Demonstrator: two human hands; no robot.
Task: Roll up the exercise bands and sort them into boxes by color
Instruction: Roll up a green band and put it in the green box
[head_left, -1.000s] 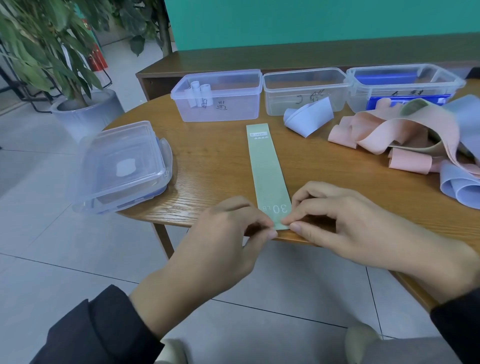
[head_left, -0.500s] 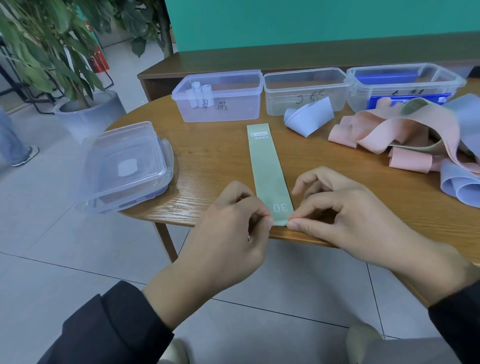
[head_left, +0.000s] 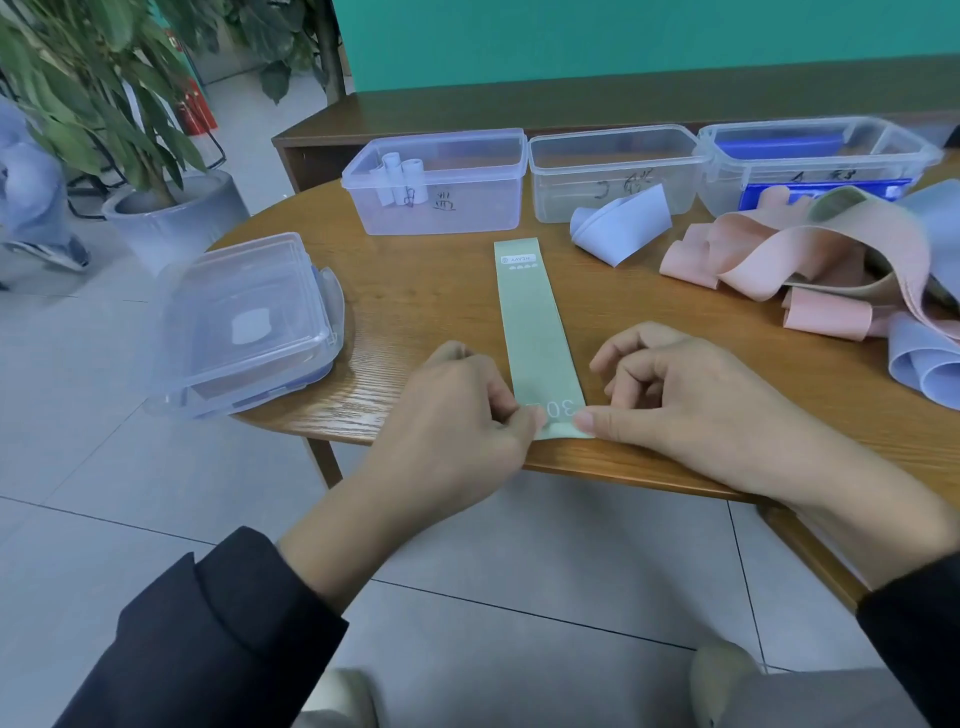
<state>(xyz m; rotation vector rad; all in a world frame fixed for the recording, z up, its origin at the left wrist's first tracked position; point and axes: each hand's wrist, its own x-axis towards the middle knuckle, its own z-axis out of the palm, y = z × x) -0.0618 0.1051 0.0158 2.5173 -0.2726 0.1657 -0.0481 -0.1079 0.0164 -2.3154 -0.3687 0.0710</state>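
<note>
A: Lying flat on the table (head_left: 415, 312), the green band (head_left: 535, 322) points away from the person. Where are the hands?

B: At its near end, by the table edge. The left hand (head_left: 457, 415) pinches the left corner, the right hand (head_left: 691, 410) pinches the right corner with curled fingers.

A: And the boxes (head_left: 441, 182)?

B: Well beyond the far end, in a row. Pink bands (head_left: 779, 260) lie to the right.

The left hand (head_left: 457, 415) and right hand (head_left: 691, 410) pinch the near end of a flat green band (head_left: 535, 332) between them; beyond the fingers stand three clear boxes (head_left: 441, 182), right of the right hand pink bands (head_left: 810, 260)
</note>
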